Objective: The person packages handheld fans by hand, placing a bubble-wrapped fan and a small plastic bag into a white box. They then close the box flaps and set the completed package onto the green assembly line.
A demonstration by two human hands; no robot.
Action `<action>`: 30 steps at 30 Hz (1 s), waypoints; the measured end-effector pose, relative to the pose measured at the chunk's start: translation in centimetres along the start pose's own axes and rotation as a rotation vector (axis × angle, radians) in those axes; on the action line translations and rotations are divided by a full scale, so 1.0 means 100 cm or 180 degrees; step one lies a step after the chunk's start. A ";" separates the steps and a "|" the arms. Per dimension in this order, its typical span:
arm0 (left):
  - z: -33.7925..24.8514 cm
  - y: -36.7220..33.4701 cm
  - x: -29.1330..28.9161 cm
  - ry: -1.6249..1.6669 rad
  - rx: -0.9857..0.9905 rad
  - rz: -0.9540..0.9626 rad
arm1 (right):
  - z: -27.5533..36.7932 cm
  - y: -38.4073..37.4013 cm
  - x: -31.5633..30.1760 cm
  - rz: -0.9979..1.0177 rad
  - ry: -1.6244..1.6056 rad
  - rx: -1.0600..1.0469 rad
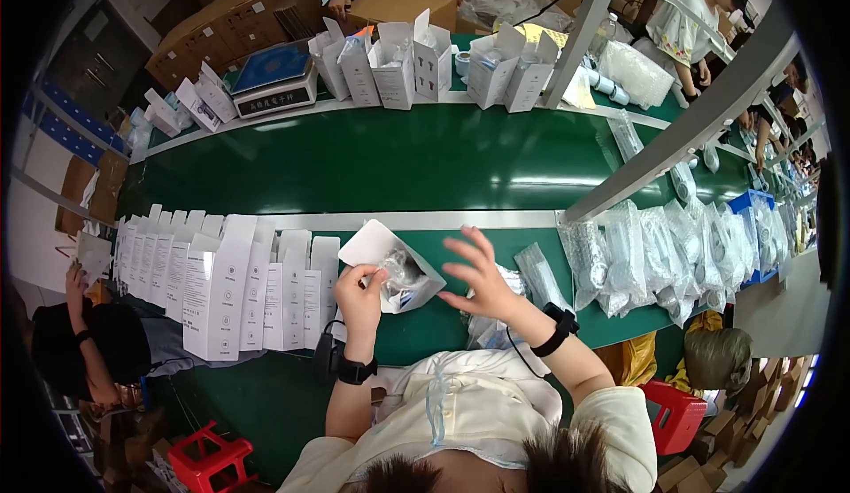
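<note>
Your left grip (359, 298) pinches the left edge of the white box (427, 286); your right grip (490, 285) is spread just beside its right side. Its open mouth faces up toward you, long axis foreshortened. Upright cartons (204, 302) stand left on the green desk (513, 238).

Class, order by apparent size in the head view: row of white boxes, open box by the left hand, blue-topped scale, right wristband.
1. White box row
2. Open box and scale: too alike to rank
3. Right wristband
</note>
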State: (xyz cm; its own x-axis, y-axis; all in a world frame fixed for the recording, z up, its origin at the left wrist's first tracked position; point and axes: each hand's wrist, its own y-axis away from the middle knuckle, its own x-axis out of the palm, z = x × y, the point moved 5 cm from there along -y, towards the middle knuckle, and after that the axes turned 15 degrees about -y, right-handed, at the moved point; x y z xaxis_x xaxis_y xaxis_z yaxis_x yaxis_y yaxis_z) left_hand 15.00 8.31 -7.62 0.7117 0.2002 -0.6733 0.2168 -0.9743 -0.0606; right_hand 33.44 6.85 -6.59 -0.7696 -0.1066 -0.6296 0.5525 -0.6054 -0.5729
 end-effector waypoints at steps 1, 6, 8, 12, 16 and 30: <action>-0.006 -0.001 0.000 0.0157 -0.0153 0.0232 | -0.018 0.000 -0.002 -0.0159 -0.0756 0.0372; -0.064 -0.017 0.006 0.2532 0.0222 0.0244 | -0.088 -0.005 0.004 -0.0388 -0.2867 0.1715; -0.051 -0.023 -0.001 0.1327 0.0469 -0.0038 | -0.129 -0.017 -0.008 -0.0844 -0.2984 0.2093; 0.004 -0.009 -0.003 -0.1374 0.0698 -0.0136 | -0.249 -0.062 -0.048 -0.2514 -0.1343 0.2102; 0.072 0.011 0.021 -0.1824 0.0514 0.0972 | -0.319 -0.101 -0.049 -0.2917 -0.0603 0.2054; 0.080 0.000 0.028 -0.1274 0.0297 0.0998 | -0.342 -0.094 -0.009 -0.2882 0.1455 0.2315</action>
State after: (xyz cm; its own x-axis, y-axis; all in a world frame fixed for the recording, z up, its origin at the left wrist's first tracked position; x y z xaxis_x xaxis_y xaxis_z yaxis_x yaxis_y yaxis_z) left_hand 11.68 8.03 -15.37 0.4175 -0.1401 -0.8978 -0.0396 -0.9899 0.1361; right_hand 39.90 39.61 -18.63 -0.5185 0.7714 -0.3689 -0.5346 -0.6291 -0.5643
